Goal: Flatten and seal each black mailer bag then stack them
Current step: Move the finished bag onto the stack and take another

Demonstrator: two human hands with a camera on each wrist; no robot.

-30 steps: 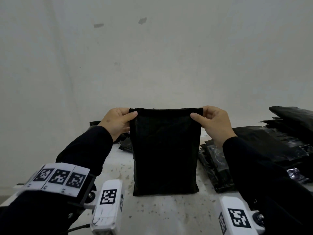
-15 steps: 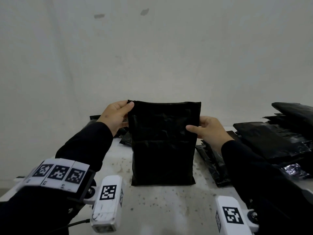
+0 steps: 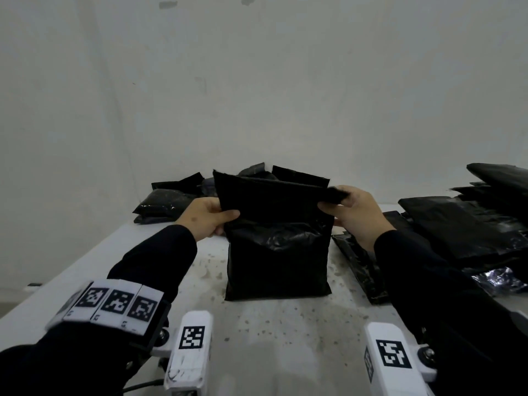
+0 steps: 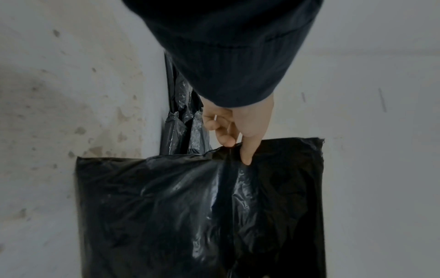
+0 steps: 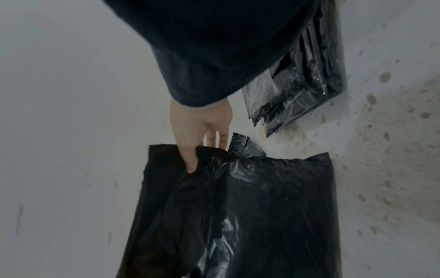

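The flap of the black mailer bag (image 3: 275, 238) is tipping forward now, where half a second ago it stood straight up; the bag's base sits on the speckled table (image 3: 271, 338). The left hand (image 3: 204, 217) pinches the top left corner and the right hand (image 3: 355, 212) pinches the right. The left wrist view catches the thumb (image 4: 247, 152) pressed into the plastic, which the head view hides. Stacked mailers (image 3: 468, 224) lie to the right.
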